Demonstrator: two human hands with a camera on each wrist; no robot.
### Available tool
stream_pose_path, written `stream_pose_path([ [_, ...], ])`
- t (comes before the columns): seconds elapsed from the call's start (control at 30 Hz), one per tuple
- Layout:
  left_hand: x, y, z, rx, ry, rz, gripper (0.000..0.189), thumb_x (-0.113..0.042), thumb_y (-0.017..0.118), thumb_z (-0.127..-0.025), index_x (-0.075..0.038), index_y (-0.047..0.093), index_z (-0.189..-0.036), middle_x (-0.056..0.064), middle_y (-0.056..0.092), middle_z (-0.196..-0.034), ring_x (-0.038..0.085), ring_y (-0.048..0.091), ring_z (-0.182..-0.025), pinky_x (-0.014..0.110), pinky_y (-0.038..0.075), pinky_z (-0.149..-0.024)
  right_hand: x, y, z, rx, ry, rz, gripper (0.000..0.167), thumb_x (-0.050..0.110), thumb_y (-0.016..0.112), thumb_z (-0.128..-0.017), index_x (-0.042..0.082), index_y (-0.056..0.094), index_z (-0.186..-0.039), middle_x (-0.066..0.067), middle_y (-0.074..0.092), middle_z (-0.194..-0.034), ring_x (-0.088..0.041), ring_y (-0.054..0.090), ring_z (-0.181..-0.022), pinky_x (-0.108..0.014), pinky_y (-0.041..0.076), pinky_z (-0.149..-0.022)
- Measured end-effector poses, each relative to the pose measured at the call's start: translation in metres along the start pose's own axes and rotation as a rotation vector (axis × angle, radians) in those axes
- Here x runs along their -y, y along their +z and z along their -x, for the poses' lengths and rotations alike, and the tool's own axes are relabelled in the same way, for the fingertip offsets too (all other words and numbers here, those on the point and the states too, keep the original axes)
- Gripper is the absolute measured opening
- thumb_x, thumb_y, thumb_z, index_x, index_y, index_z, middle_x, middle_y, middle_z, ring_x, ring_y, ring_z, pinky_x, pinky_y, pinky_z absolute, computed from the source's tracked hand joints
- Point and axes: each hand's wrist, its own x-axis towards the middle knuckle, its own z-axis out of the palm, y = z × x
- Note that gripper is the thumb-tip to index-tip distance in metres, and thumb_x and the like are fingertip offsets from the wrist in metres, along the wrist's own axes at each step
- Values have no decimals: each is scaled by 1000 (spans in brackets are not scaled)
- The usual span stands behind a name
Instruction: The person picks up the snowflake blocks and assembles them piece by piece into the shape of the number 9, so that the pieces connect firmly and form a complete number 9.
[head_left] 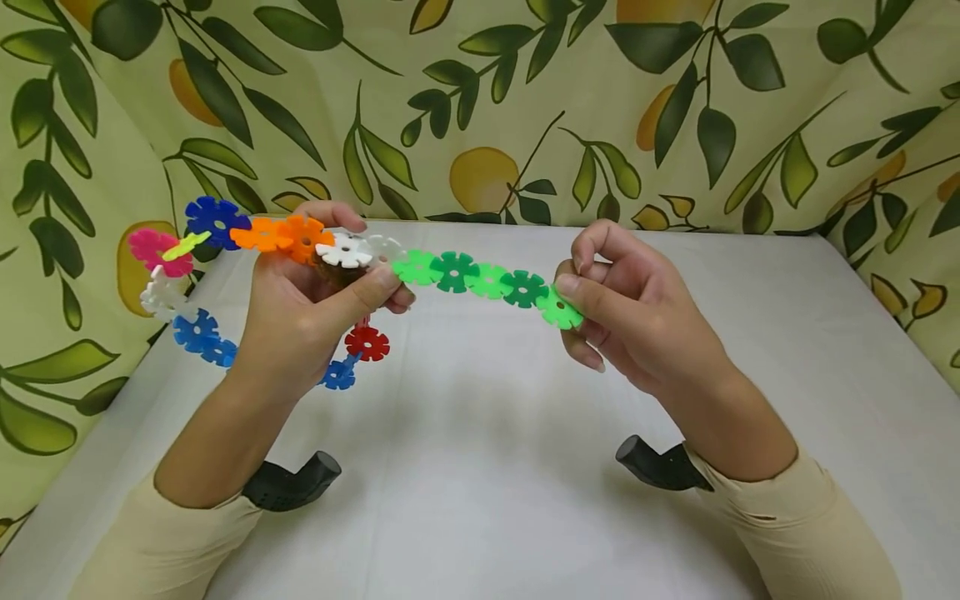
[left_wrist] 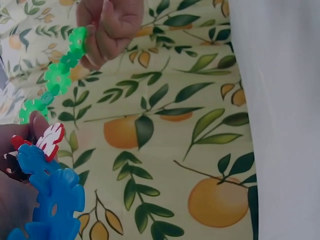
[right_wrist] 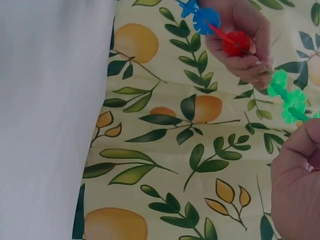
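A chain of notched plastic snowflake discs (head_left: 457,272) hangs in the air between both hands. My left hand (head_left: 292,325) pinches it where a white disc (head_left: 347,249) meets the green ones, thumb in front. At the chain's right end, my right hand (head_left: 637,312) pinches a light green disc (head_left: 560,308) between thumb and fingers. From the left hand the chain runs left through orange, dark blue, pink and white, then loops down to blue discs (head_left: 197,331). Below the left hand hang a red disc (head_left: 367,342) and another blue one (head_left: 339,373); the hand hides part of the loop.
A white-covered table (head_left: 480,483) lies below the hands. Behind it hangs a cloth (head_left: 483,108) printed with leaves and oranges. Black curved devices (head_left: 296,483) stick out from both beige sleeves (head_left: 795,517).
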Motion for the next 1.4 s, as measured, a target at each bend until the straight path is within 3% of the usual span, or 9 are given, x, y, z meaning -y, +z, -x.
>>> stream_pose_path([
  [0.2,1,-1,1,5,-2,6,32,20,58,-87,0,50,-111,21,61,-89,29,71,-69,39,60,-71,-1,-2,-3,-9,22,22,22,-14,40,-97,7,45,-95,-7,42,-72,-20,32,-54,-25,38,-43],
  [0.5,3,0,1,13,-13,-30,30,16,62,-88,0,49,-110,22,63,-89,30,72,-71,39,59,-72,-5,-3,-4,-91,10,78,19,-13,45,-97,6,45,-93,-7,44,-72,-22,33,-53,-28,34,-39],
  [0.83,3,2,3,31,-24,-73,30,14,64,-89,-2,51,-110,22,64,-90,30,72,-72,38,59,-75,-7,-9,-6,-23,24,73,22,-13,42,-97,8,45,-94,-7,41,-72,-20,28,-48,-29,27,-39],
  [0.97,1,4,4,12,17,-99,30,17,63,-87,2,49,-110,24,63,-90,31,72,-71,39,60,-73,-10,-9,-8,-13,28,55,21,-12,42,-97,9,44,-94,-6,41,-72,-20,30,-48,-28,27,-39],
  [1.1,0,6,4,-19,66,-113,32,20,62,-85,7,47,-110,25,62,-90,32,72,-69,41,60,-71,-12,-6,-8,-65,29,34,19,-10,42,-98,9,44,-95,-6,43,-72,-19,31,-48,-26,28,-40],
  [1.27,3,9,2,-62,112,-123,31,16,62,-88,-1,51,-111,27,59,-92,32,71,-72,38,60,-70,-17,-1,-9,-182,58,20,14,-7,43,-100,7,48,-99,-5,46,-68,-20,30,-48,-25,30,-45],
  [1.4,6,9,2,-87,99,-104,30,12,62,-90,-3,51,-113,27,55,-98,32,71,-77,37,59,-76,-18,3,-9,-246,95,24,8,-2,46,-102,4,48,-107,-5,44,-65,-20,30,-52,-25,29,-46],
])
